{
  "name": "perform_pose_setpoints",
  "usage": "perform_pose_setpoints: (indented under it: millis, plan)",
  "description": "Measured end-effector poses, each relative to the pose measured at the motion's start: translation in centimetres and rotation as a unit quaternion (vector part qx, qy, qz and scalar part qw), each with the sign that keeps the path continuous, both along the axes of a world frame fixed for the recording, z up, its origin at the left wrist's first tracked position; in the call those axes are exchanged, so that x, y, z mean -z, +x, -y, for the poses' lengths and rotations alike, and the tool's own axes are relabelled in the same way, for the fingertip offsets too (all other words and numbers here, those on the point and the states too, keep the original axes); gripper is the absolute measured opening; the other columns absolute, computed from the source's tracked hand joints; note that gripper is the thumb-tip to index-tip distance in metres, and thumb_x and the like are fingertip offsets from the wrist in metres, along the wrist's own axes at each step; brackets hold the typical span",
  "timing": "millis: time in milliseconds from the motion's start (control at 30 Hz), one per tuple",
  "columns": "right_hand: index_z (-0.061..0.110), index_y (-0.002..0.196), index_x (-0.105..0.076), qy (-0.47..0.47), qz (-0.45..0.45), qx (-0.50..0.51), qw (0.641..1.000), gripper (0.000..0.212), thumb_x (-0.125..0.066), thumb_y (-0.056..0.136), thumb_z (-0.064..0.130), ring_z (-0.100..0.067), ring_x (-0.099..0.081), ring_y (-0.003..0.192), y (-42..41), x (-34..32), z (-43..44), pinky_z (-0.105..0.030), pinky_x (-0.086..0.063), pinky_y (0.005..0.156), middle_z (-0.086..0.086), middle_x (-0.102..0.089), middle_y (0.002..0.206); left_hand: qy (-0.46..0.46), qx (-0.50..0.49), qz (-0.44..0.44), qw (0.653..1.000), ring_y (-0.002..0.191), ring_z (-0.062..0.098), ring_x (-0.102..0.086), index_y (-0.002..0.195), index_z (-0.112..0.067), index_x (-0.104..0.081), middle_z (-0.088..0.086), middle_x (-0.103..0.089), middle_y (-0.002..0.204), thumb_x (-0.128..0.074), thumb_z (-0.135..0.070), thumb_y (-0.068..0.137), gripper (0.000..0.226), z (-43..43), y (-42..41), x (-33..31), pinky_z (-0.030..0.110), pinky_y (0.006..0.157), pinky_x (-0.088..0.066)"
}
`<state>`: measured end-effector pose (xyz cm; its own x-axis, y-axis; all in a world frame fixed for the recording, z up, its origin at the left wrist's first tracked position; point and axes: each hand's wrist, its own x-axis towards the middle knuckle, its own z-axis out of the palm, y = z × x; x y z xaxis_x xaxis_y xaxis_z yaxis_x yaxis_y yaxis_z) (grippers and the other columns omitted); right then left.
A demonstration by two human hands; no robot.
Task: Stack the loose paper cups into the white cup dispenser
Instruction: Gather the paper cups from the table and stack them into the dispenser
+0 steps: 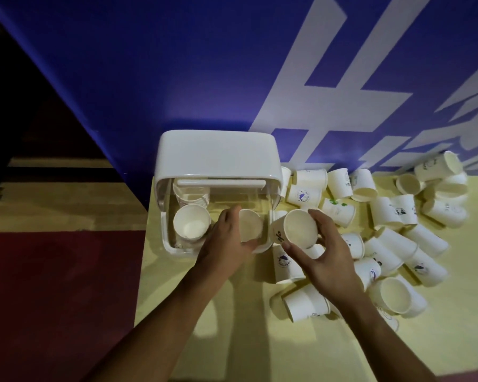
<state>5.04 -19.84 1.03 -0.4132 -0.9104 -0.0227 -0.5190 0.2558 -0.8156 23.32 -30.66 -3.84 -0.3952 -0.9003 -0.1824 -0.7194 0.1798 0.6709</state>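
Gripping a paper cup (294, 228) in your right hand (324, 255), thumb and fingers curled round its rim and wall, mouth tilted toward you, just beside the right edge of the white cup dispenser (218, 158). Your left hand (228, 238) reaches into the dispenser's clear box, fingers and thumb curled round a second cup (250, 227) in the right half. Left half holds a nested stack (191, 226), mouth up. Lid raised at the back, close to the blue wall (149, 78). A heap of loose cups (398, 232) crowds the yellow table (177, 285) to the right, most on their sides, some against the dispenser's right wall, some under your right hand. Cups carry small dark-blue printed logos, too blurred to read. Big white lettering (329, 78) on the wall, cropped, not legible
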Motion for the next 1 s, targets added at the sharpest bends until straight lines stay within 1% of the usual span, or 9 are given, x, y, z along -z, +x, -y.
perform_pose_setpoints:
  millis: [100,200,367,467,567,667,800,900,1000]
  plan:
    - [0.043,0.13,-0.049,-0.001,0.003,-0.017,1.0,0.061,-0.082,0.079,0.048,0.002,-0.056,0.115,-0.2,0.7,0.5,-0.019,-0.048,0.087,0.033,-0.057,0.123,0.007,0.0,0.009,1.0,0.116,0.025,-0.055,0.14,-0.023,-0.041,0.0,-0.049,0.135,-0.081,-0.045,0.08,0.075,0.3,-0.6,1.0,0.032,0.083,-0.045]
    - [0.047,0.128,-0.047,-0.005,0.01,-0.027,1.0,0.062,-0.084,0.077,0.047,0.006,-0.056,0.113,-0.4,1.3,1.2,-0.011,-0.047,0.086,0.037,-0.056,0.121,0.015,0.002,0.023,1.0,0.118,0.025,-0.056,0.143,-0.023,-0.041,0.001,-0.049,0.138,-0.083,-0.042,0.08,0.078,0.6,-1.0,2.0,0.031,0.082,-0.045]
    - [0.038,0.135,-0.05,0.0,0.003,-0.018,1.0,0.074,-0.082,0.072,0.057,0.015,-0.052,0.11,-0.9,2.1,2.1,-0.003,-0.043,0.083,0.035,-0.054,0.124,0.049,-0.005,0.029,0.998,0.12,0.025,-0.056,0.144,-0.023,-0.043,0.002,-0.051,0.136,-0.085,-0.039,0.076,0.081,0.8,-1.4,3.3,0.035,0.09,-0.048]
    - [0.036,0.138,-0.05,-0.001,-0.002,-0.025,1.0,0.079,-0.079,0.07,0.064,0.008,-0.056,0.112,-0.8,2.3,2.4,-0.01,-0.048,0.086,0.026,-0.057,0.129,0.063,-0.007,0.015,0.998,0.123,0.025,-0.055,0.146,-0.022,-0.042,0.002,-0.053,0.137,-0.087,-0.043,0.072,0.089,0.8,-1.4,3.9,0.04,0.096,-0.05]
    - [0.03,0.14,-0.05,-0.013,0.0,-0.044,0.999,0.078,-0.082,0.074,0.056,0.002,-0.056,0.117,-0.4,2.4,2.6,-0.013,-0.049,0.09,0.02,-0.058,0.132,0.071,-0.007,0.003,0.997,0.133,0.024,-0.048,0.154,-0.016,-0.032,0.005,-0.048,0.146,-0.086,-0.04,0.074,0.099,0.7,-1.0,3.9,0.036,0.105,-0.045]
    - [0.025,0.14,-0.051,-0.021,0.0,-0.061,0.998,0.076,-0.087,0.076,0.044,0.004,-0.056,0.118,0.5,2.4,3.0,-0.008,-0.045,0.089,0.02,-0.059,0.131,0.099,-0.02,-0.03,0.994,0.129,0.024,-0.051,0.151,-0.019,-0.035,0.004,-0.052,0.142,-0.07,-0.022,0.081,0.078,0.3,-0.3,3.3,0.036,0.104,-0.046]
    - [0.025,0.142,-0.05,-0.022,-0.011,-0.079,0.997,0.077,-0.086,0.077,0.047,-0.005,-0.057,0.121,1.4,3.2,3.7,-0.026,-0.052,0.096,0.013,-0.059,0.135,0.164,-0.101,-0.108,0.975,0.116,0.018,-0.062,0.134,-0.024,-0.051,-0.003,-0.064,0.127,-0.055,-0.023,0.084,0.049,0.1,0.4,2.8,0.046,0.098,-0.053]
    - [0.031,0.14,-0.048,-0.017,-0.026,-0.095,0.995,0.076,-0.081,0.077,0.057,-0.006,-0.058,0.119,2.0,3.7,4.3,-0.034,-0.053,0.095,0.02,-0.058,0.133,0.182,-0.166,-0.177,0.953,0.123,0.018,-0.058,0.135,-0.021,-0.057,0.0,-0.064,0.132,-0.043,-0.032,0.101,0.038,-0.1,0.2,1.7,0.044,0.108,-0.045]
    - [0.034,0.137,-0.049,-0.01,-0.032,-0.109,0.993,0.071,-0.083,0.077,0.051,-0.002,-0.057,0.115,2.5,4.2,4.8,-0.032,-0.053,0.093,0.03,-0.054,0.124,0.171,-0.179,-0.206,0.947,0.102,0.015,-0.064,0.109,-0.022,-0.065,-0.001,-0.07,0.105,-0.031,-0.049,0.105,0.043,-0.2,-0.1,0.5,0.04,0.095,-0.05]
